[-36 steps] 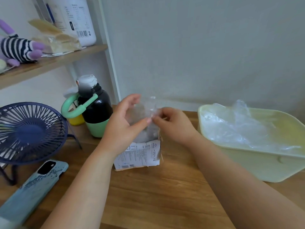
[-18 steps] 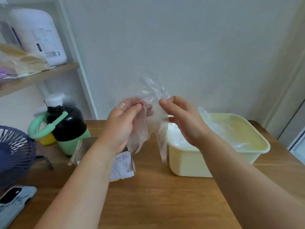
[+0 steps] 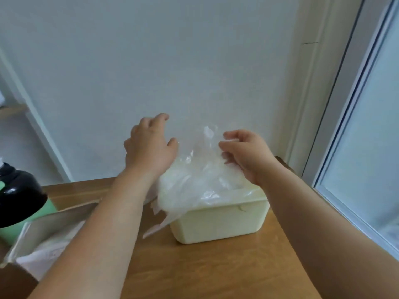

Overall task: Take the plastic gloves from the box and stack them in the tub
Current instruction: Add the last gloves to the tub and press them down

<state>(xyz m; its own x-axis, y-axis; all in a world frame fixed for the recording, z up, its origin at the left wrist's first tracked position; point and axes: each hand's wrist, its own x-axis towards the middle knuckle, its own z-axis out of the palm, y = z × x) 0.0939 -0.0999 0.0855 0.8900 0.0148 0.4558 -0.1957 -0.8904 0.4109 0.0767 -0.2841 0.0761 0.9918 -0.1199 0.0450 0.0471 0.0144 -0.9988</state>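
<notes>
A pale yellow tub [image 3: 218, 223] stands on the wooden table, with clear plastic gloves [image 3: 194, 186] heaped in it and spilling over its left rim. My right hand [image 3: 244, 154] pinches the top of a clear glove above the tub. My left hand [image 3: 149, 147] hovers at the tub's left side, fingers spread, touching the plastic's edge with the thumb. The glove box [image 3: 45, 236] lies at the lower left with its flap open, partly hidden by my left forearm.
A black and green bottle [image 3: 19, 195] stands at the far left beside the box. The grey wall rises right behind the tub. A window frame [image 3: 345, 130] runs along the table's right edge. A shelf corner [image 3: 13, 110] shows at the left.
Both hands moved right from above the box to over the tub, carrying the glove. The left hand has let go and spread its fingers. The view swung right.
</notes>
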